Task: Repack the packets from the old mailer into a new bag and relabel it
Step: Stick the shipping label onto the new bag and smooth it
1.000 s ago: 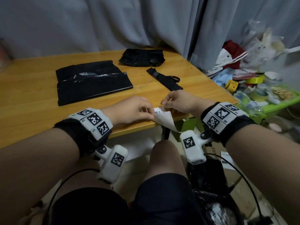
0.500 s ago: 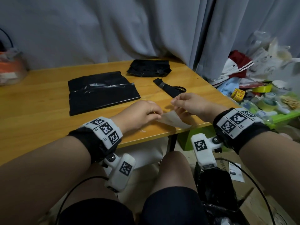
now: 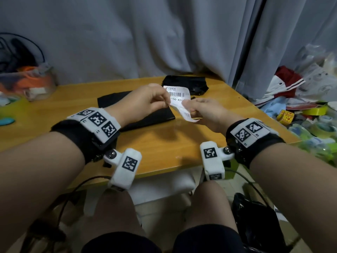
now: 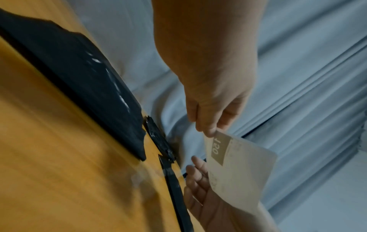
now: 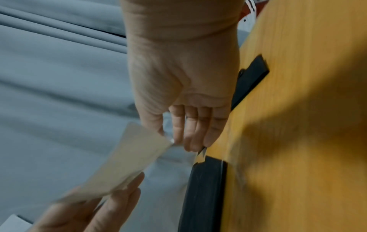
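Grey curtains (image 3: 127, 42) fill the upper half of the head view, behind a yellow wooden worktop (image 3: 164, 143) that runs across the middle of the frame. Both forearms reach forward from the lower corners, each wrist wrapped in a black band with white marker blocks. Above the centre of the worktop the left hand (image 3: 145, 101) and the right hand (image 3: 206, 110) meet, raised off the surface. Each grip pinches the white shipping label (image 3: 177, 96) between thumb and fingertips, the left at its upper left edge, the right lower on its right side. The label carries a barcode and printed digits; its lower end curls away toward the viewer. In the left wrist view its pale back shows mirrored print. Beneath the hands a flat black mailer bag (image 3: 145, 115) lies on the worktop, and a crumpled black bag (image 3: 186, 84) lies at the far edge. At left, a clear container (image 3: 27, 84) holds orange items.
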Demonstrator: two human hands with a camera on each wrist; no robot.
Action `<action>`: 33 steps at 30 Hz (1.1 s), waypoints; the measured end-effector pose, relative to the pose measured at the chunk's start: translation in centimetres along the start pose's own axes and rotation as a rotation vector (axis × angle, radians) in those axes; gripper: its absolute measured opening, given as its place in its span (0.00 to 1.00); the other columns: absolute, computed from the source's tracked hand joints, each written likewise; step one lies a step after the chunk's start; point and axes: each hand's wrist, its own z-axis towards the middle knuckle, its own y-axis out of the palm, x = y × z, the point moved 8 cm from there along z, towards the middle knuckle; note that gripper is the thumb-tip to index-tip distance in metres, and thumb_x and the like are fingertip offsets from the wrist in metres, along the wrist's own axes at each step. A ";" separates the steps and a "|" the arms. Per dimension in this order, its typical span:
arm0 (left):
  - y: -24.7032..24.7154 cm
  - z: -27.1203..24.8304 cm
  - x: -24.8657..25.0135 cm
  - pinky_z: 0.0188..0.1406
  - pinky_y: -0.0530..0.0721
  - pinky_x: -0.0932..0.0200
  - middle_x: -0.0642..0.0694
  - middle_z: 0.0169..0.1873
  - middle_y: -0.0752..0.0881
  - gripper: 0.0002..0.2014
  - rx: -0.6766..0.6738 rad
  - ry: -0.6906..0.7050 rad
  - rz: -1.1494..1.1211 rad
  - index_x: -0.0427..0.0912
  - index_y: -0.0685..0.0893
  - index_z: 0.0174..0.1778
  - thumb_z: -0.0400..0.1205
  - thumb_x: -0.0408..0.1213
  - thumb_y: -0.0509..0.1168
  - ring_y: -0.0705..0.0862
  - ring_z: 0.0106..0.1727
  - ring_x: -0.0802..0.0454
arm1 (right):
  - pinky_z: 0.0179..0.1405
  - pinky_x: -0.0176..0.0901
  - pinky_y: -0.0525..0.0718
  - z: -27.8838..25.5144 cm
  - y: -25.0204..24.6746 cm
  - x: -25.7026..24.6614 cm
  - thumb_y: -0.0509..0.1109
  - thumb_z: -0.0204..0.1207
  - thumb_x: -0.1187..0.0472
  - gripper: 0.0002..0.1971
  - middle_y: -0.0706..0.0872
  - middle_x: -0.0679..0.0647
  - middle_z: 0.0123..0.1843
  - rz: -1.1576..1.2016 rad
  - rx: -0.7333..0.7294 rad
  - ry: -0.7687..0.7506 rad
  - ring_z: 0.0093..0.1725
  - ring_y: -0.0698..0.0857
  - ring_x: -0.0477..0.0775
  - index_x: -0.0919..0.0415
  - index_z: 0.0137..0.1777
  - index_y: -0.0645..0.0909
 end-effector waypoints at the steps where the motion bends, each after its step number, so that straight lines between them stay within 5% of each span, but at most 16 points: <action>1: -0.4 -0.3 -0.5 0.52 0.71 0.85 0.43 0.55 0.83 0.04 0.005 -0.002 0.005 0.38 0.86 0.48 0.79 0.30 0.69 0.82 0.55 0.53 | 0.33 0.36 0.81 0.4 0.8 -0.4 0.71 0.77 0.58 0.07 0.85 0.45 0.25 0.017 -0.004 -0.026 0.27 0.84 0.42 0.58 0.39 0.80; 5: -1.1 -1.3 -3.4 0.53 0.68 0.87 0.47 0.60 0.80 0.07 -0.003 -0.038 0.019 0.39 0.85 0.52 0.78 0.29 0.68 0.79 0.57 0.58 | 0.39 0.44 0.87 2.8 2.9 -1.6 0.70 0.78 0.63 0.13 0.88 0.52 0.34 0.016 0.070 -0.122 0.38 0.88 0.52 0.58 0.31 0.75; 8: -1.3 -1.9 -7.5 0.63 0.75 0.72 0.57 0.62 0.73 0.13 -0.010 -0.179 -0.027 0.48 0.81 0.60 0.80 0.36 0.68 0.80 0.59 0.61 | 0.41 0.47 0.87 4.7 3.1 -2.1 0.68 0.79 0.63 0.12 0.86 0.53 0.36 -0.022 0.179 -0.156 0.38 0.85 0.50 0.59 0.33 0.75; 10: -1.7 -2.3 -10.5 0.67 0.77 0.60 0.54 0.63 0.75 0.15 0.001 -0.275 0.034 0.48 0.78 0.64 0.81 0.42 0.65 0.78 0.62 0.58 | 0.47 0.52 0.87 6.1 2.8 -2.0 0.68 0.79 0.62 0.10 0.86 0.57 0.40 -0.025 0.247 -0.150 0.41 0.85 0.53 0.62 0.36 0.76; 13: -1.8 -2.9 -14.9 0.69 0.70 0.60 0.47 0.69 0.73 0.20 -0.041 -0.428 0.132 0.45 0.74 0.70 0.83 0.47 0.60 0.73 0.70 0.52 | 0.53 0.58 0.87 8.3 2.5 -1.7 0.69 0.78 0.61 0.06 0.89 0.64 0.47 -0.035 0.293 -0.120 0.47 0.88 0.61 0.64 0.43 0.79; 18: -0.6 -2.7 -20.4 0.81 0.51 0.40 0.42 0.83 0.46 0.30 -0.210 -0.635 0.247 0.56 0.60 0.80 0.82 0.57 0.56 0.44 0.83 0.40 | 0.35 0.38 0.82 11.4 3.2 -1.7 0.68 0.80 0.58 0.09 0.87 0.53 0.38 -0.071 0.262 -0.098 0.36 0.84 0.49 0.60 0.40 0.77; 21: 0.4 -1.6 -22.1 0.81 0.45 0.36 0.44 0.83 0.37 0.34 -0.281 -0.673 0.279 0.63 0.51 0.81 0.80 0.64 0.53 0.37 0.83 0.40 | 0.33 0.40 0.83 12.9 4.4 -1.3 0.67 0.80 0.57 0.11 0.85 0.54 0.35 -0.078 0.207 -0.080 0.33 0.83 0.48 0.61 0.39 0.77; 27: 4.6 -1.9 -23.7 0.80 0.44 0.35 0.45 0.80 0.27 0.49 -0.513 -0.732 0.248 0.67 0.32 0.78 0.72 0.68 0.62 0.36 0.83 0.41 | 0.21 0.31 0.80 14.7 7.0 0.0 0.66 0.82 0.56 0.11 0.86 0.51 0.34 -0.066 0.146 -0.036 0.29 0.85 0.45 0.60 0.39 0.76; 33: 5.6 -2.6 -22.3 0.80 0.48 0.37 0.40 0.80 0.29 0.51 -0.626 -0.770 0.295 0.64 0.29 0.78 0.72 0.71 0.59 0.41 0.83 0.37 | 0.41 0.50 0.89 15.3 8.1 1.4 0.65 0.82 0.54 0.15 0.90 0.61 0.44 -0.054 0.134 0.069 0.40 0.90 0.57 0.68 0.52 0.79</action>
